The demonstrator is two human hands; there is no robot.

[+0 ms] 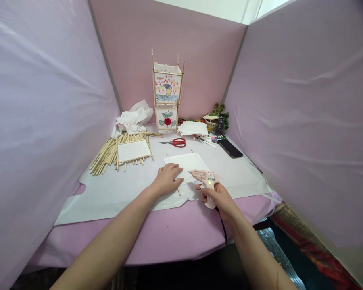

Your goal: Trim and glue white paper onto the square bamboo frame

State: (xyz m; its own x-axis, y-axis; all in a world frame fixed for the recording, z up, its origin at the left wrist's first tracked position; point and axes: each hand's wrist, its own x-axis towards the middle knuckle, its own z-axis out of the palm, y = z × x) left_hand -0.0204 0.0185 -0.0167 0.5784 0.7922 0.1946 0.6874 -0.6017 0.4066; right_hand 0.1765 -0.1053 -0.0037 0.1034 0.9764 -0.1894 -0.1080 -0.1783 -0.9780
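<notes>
My right hand (217, 197) is wrapped round the handle of a pale pink glue gun (210, 180), its nozzle pointing left over the white paper. A small light glows on the gun's body, and a black cord hangs below the grip. My left hand (168, 178) lies with its fingers spread on the left part of a white paper sheet (190, 161). Ends of thin sticks poke out beyond the sheet's far edge. Near my left thumb a short stick end (179, 191) sticks out toward me; the rest of it is hidden.
Bamboo sticks (104, 157) lie piled at left, a paper-covered stick frame (133, 151) on top. Behind stand a decorated stick tower (168, 86) and crumpled paper (136, 117). Red-handled scissors (178, 142), a paper stack (193, 128), a phone (230, 148) and a plant (219, 109) are also there.
</notes>
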